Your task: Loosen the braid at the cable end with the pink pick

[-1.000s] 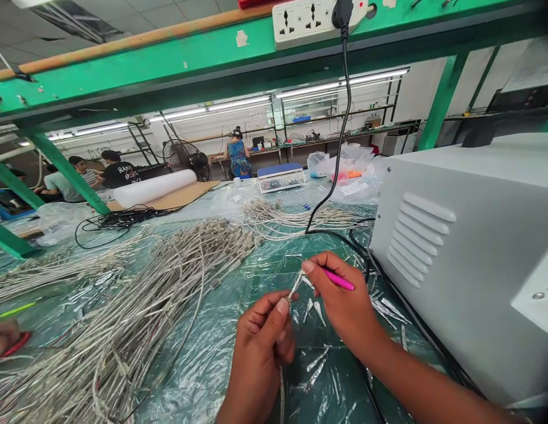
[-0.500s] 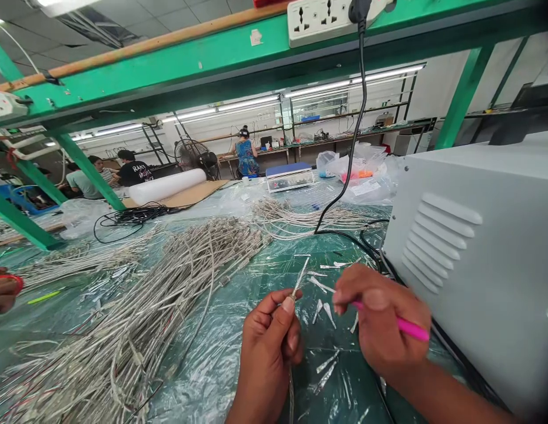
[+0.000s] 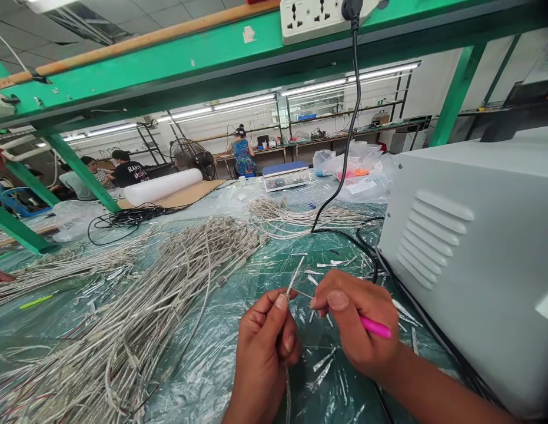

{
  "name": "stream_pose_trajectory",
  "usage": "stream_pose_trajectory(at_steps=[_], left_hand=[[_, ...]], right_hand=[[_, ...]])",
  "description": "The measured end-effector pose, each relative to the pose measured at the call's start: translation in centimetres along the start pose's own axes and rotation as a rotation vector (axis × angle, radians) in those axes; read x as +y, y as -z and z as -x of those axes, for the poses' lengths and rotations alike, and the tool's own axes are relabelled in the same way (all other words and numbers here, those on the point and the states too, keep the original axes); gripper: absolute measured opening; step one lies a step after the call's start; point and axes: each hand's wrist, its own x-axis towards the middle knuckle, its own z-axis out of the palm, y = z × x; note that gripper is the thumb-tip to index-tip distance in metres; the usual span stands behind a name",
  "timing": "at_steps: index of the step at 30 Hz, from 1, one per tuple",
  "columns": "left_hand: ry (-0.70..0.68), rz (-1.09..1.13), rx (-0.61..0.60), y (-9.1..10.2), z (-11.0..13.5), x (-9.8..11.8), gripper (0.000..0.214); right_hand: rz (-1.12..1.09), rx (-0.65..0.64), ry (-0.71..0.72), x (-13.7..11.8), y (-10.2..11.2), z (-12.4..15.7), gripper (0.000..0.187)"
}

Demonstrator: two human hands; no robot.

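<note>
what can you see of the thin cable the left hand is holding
The thin cable looks silvery, like braided metal sheathing. The left hand pinches it between thumb and forefinger near its end; the short tip sticks up and away, tilted right. Below the hand the rest hangs toward the camera over the plastic-covered green table. The right hand, holding a pink tool, has its fingertips close beside the tip; contact is unclear.

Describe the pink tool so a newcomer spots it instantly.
Start at the big grey vented box on the right; just left of it sits the right hand. The pink tool pokes from that fist: the only pink stick among silvery wire scraps.
</note>
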Motion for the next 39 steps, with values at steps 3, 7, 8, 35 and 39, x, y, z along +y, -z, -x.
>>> stream_pose_trajectory(at_steps=[3,7,8,35,39], left_hand=[[0.0,-0.005,0.02,0.0,0.0,0.0,0.025],[0.006,-0.005,0.033,0.1,0.0,0.0,0.023],[0.007,-0.004,0.031,0.1,0.0,0.0,0.023],[0.011,-0.056,-0.064,1.3,0.1,0.7,0.023],[-0.013,-0.004,-0.049,1.1,0.0,0.6,0.021]], right_hand=[[-0.013,0.012,0.009,-0.1,0.0,0.0,0.022],[-0.019,0.016,0.005,-0.1,0.0,0.1,0.021],[-0.015,0.013,0.004,-0.1,0.0,0.1,0.021],[0.171,0.231,-0.566,2.4,1.6,-2.2,0.039],[-0.033,0.163,-0.661,1.7,-0.1,-1.3,0.035]])
